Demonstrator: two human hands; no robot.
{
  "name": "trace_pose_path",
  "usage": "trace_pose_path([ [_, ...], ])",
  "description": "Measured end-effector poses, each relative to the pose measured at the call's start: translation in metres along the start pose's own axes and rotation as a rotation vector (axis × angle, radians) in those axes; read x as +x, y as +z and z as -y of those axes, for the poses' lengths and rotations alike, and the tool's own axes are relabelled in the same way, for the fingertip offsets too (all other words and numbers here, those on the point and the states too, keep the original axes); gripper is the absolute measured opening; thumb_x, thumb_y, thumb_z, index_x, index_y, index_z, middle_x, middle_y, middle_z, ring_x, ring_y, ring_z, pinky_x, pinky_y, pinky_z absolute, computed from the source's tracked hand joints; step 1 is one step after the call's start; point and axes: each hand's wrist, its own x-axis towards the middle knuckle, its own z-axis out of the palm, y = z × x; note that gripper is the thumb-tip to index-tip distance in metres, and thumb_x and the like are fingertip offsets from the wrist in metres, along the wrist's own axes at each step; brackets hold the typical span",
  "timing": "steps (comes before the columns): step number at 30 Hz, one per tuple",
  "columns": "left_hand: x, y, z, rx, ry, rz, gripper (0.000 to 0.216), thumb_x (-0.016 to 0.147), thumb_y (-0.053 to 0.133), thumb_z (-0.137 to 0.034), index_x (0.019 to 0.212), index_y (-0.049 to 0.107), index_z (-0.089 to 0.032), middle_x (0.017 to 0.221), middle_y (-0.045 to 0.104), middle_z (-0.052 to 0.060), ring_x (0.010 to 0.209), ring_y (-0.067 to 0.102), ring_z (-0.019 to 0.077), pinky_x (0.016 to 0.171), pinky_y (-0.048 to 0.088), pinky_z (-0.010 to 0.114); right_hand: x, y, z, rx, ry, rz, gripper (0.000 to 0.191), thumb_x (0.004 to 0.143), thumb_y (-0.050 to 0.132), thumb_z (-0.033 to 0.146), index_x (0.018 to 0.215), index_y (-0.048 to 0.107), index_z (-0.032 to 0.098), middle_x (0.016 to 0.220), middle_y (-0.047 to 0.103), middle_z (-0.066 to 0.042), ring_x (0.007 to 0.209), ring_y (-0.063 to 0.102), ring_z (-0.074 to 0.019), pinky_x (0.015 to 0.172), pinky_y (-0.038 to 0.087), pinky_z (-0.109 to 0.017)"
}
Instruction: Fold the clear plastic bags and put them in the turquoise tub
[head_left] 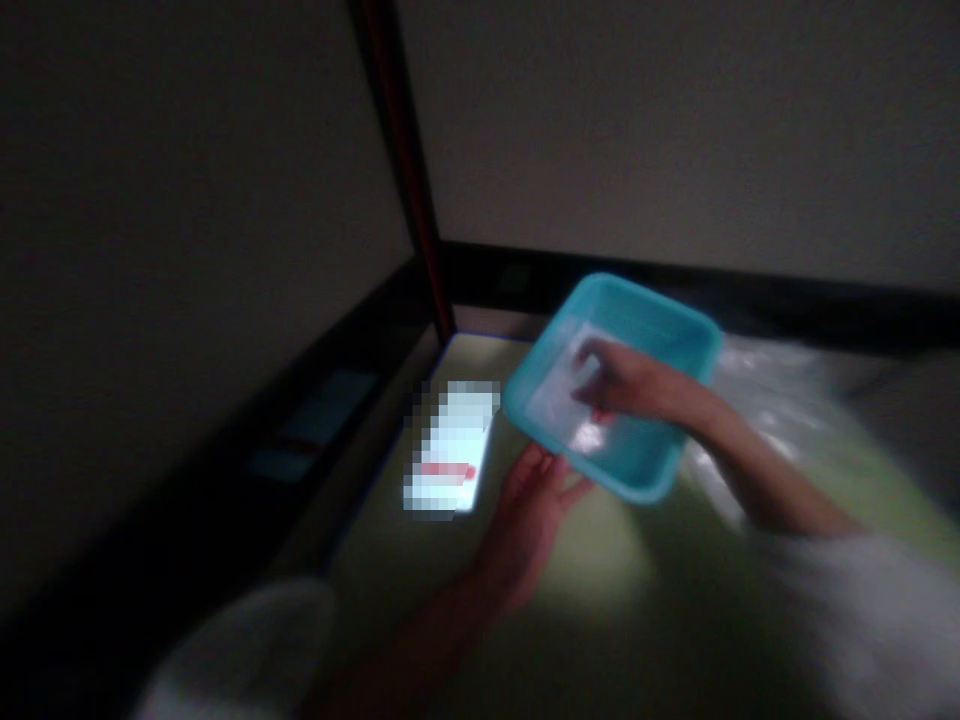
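Observation:
A turquoise plastic basin is tilted a little in front of me, above the green mat. My left hand grips its near left edge, with the fingertips partly hidden beneath it. Inside the basin reaches my right hand, its fingers curled over a whitish, shiny sheet or bag. A small red spot shows just below those fingers, too blurred to name. Whatever the right fingers pinch is hidden by motion blur.
Left of the basin lies a lit phone-like screen, partly pixelated. Crumpled clear plastic is on the right. A pale rounded object stands at the lower left. Dark-trimmed walls meet in a corner behind the green mat.

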Motion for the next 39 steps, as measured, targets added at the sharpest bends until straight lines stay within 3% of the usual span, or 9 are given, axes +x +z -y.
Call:
trace_pose_path([
  [3, -0.001, 0.001, -0.002, 0.007, -0.010, -0.004, 0.032, 0.076, 0.071, -0.026, 0.106, 0.065, -0.019, 0.120, 0.063, 0.009, 0.120, 0.052, 0.0280, 0.103, 0.039, 0.047, 0.001, 0.007, -0.008, -0.145, -0.065, -0.052, 0.023, 0.077, 0.060, 0.013, 0.097, 0.049, 0.017, 0.069, 0.061, 0.000, 0.057, 0.061, -0.0159, 0.055, 0.048, -0.027],
  [7, -0.002, 0.002, -0.003, 0.012, -0.015, -0.010, 0.032, 0.076, 0.070, -0.026, 0.106, 0.065, -0.019, 0.122, 0.062, 0.009, 0.120, 0.052, 0.0287, 0.102, 0.039, 0.048, 0.000, 0.016, -0.012, -0.395, -0.150, -0.156, 0.039, 0.077, 0.062, 0.022, 0.112, 0.048, 0.013, 0.095, 0.064, -0.013, 0.082, 0.064, -0.0249, 0.070, 0.047, -0.034],
  [10, -0.003, 0.003, -0.003, 0.004, -0.020, 0.002, 0.030, 0.077, 0.068, -0.025, 0.107, 0.064, -0.019, 0.123, 0.061, 0.009, 0.121, 0.051, 0.0280, 0.103, 0.039, 0.047, -0.004, 0.020, -0.008, -0.614, -0.137, -0.231, 0.051, 0.079, 0.061, 0.028, 0.124, 0.042, 0.012, 0.106, 0.062, -0.018, 0.089, 0.063, -0.0301, 0.068, 0.046, -0.035],
  [13, -0.003, 0.003, -0.003, 0.006, -0.021, 0.015, 0.030, 0.078, 0.067, -0.024, 0.107, 0.064, -0.018, 0.125, 0.060, 0.009, 0.121, 0.051, 0.0276, 0.103, 0.039, 0.047, -0.006, 0.021, -0.006, -0.724, -0.152, -0.279, 0.053, 0.077, 0.062, 0.026, 0.124, 0.043, 0.013, 0.117, 0.056, -0.020, 0.085, 0.063, -0.0291, 0.064, 0.044, -0.033],
  [15, -0.003, 0.003, -0.003, 0.011, -0.021, 0.020, 0.030, 0.078, 0.067, -0.024, 0.108, 0.064, -0.018, 0.124, 0.060, 0.009, 0.121, 0.051, 0.0275, 0.102, 0.039, 0.047, -0.005, 0.020, -0.007, -0.713, -0.249, -0.245, 0.041, 0.079, 0.058, 0.021, 0.118, 0.048, 0.013, 0.116, 0.056, -0.019, 0.087, 0.061, -0.0275, 0.066, 0.042, -0.032],
  [18, -0.003, 0.002, -0.004, 0.013, -0.022, 0.022, 0.031, 0.078, 0.068, -0.024, 0.108, 0.064, -0.018, 0.122, 0.061, 0.009, 0.122, 0.050, 0.0274, 0.102, 0.040, 0.046, -0.001, 0.019, -0.008, -0.610, -0.391, -0.137, 0.015, 0.084, 0.048, 0.013, 0.095, 0.057, 0.013, 0.097, 0.060, -0.013, 0.084, 0.058, -0.0233, 0.068, 0.040, -0.030],
  [23, -0.002, 0.002, -0.005, 0.005, -0.037, 0.019, 0.032, 0.077, 0.069, -0.025, 0.107, 0.064, -0.019, 0.126, 0.059, 0.008, 0.124, 0.049, 0.0284, 0.102, 0.040, 0.047, -0.005, 0.015, 0.001, -0.430, -0.412, 0.038, 0.013, 0.085, 0.046, 0.011, 0.082, 0.059, 0.014, 0.079, 0.060, -0.008, 0.071, 0.054, -0.0175, 0.066, 0.040, -0.027],
  [31, -0.003, 0.005, -0.007, 0.016, -0.039, 0.014, 0.028, 0.077, 0.068, -0.024, 0.104, 0.065, -0.018, 0.125, 0.059, 0.010, 0.123, 0.049, 0.0293, 0.103, 0.039, 0.048, -0.014, 0.008, 0.000, -0.343, -0.529, 0.309, 0.024, 0.083, 0.051, 0.009, 0.100, 0.066, 0.016, 0.103, 0.061, -0.011, 0.089, 0.059, -0.0202, 0.082, 0.047, -0.033],
  [39, -0.002, 0.003, -0.006, 0.012, -0.057, 0.031, 0.029, 0.075, 0.070, -0.027, 0.102, 0.065, -0.018, 0.123, 0.061, 0.009, 0.120, 0.052, 0.0291, 0.101, 0.041, 0.047, -0.013, 0.014, -0.001, -0.425, -0.530, 0.286, 0.034, 0.084, 0.049, 0.008, 0.116, 0.062, 0.012, 0.127, 0.050, -0.019, 0.113, 0.052, -0.0240, 0.096, 0.042, -0.036],
])
